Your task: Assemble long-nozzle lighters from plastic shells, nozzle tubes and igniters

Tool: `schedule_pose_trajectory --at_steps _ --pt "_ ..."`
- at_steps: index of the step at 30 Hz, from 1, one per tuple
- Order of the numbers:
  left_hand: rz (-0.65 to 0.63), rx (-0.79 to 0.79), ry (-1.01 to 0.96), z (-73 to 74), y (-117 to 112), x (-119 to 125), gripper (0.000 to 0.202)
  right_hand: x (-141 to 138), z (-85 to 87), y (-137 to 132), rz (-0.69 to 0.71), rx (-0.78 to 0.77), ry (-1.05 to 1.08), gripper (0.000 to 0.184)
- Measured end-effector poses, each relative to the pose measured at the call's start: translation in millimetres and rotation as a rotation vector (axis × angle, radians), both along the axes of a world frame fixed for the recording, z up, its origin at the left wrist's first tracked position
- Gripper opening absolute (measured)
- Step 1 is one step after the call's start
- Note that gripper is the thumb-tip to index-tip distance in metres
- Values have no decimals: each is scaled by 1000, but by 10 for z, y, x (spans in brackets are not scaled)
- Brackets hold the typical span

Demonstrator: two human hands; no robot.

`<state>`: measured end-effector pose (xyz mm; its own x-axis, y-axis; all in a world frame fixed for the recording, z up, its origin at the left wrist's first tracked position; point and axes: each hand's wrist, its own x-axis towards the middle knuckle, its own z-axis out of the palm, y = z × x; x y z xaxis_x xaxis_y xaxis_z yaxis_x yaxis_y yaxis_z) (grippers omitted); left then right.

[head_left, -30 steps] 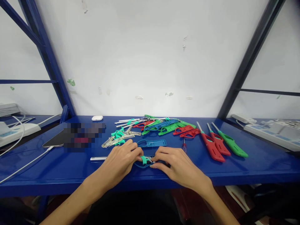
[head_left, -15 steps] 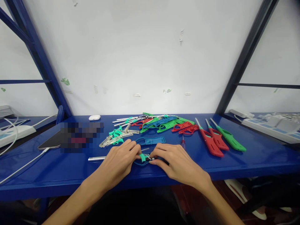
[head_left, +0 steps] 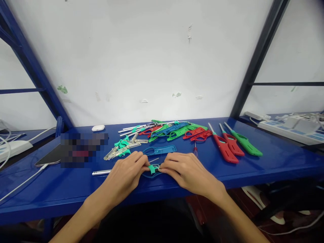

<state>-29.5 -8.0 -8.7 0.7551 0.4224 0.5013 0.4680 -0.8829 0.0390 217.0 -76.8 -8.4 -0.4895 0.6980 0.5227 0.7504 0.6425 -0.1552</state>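
On the table before me lies an opened blue utility lighter (head_left: 148,175), its metal tube (head_left: 101,172) pointing left. My left hand (head_left: 130,168) is closed, fingertips pinching the lighter beside its green trigger (head_left: 152,169). From the other side my right hand (head_left: 183,168) pinches at the inner parts, where a white wire and a black piece show; its fingers hide most of the handle end. Just beyond my hands rests a loose blue shell half (head_left: 160,150), and between them and it a thin rod (head_left: 154,160).
Clear fuel tanks and green triggers (head_left: 123,147) lie at left, near a phone (head_left: 48,155) on a cable. Behind are piled shell halves and tubes (head_left: 174,128). A screwdriver (head_left: 195,150), red lighters (head_left: 225,148) and a green lighter (head_left: 244,143) lie right. A white case (head_left: 98,128) sits near the wall.
The view has shifted slightly. My right fingertips have closed in nearer the green trigger, now covering the small part that showed between them. My left hand keeps its pinch.
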Motion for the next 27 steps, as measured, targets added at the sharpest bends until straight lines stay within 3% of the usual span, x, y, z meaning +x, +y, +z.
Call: schedule_pose_trajectory --at_steps 15,27 --pt "-14 -111 -2 10 -32 6 17 -20 7 7 5 3 26 22" --pt "-74 -34 -55 16 -27 1 24 -9 -13 10 -6 39 20 25"
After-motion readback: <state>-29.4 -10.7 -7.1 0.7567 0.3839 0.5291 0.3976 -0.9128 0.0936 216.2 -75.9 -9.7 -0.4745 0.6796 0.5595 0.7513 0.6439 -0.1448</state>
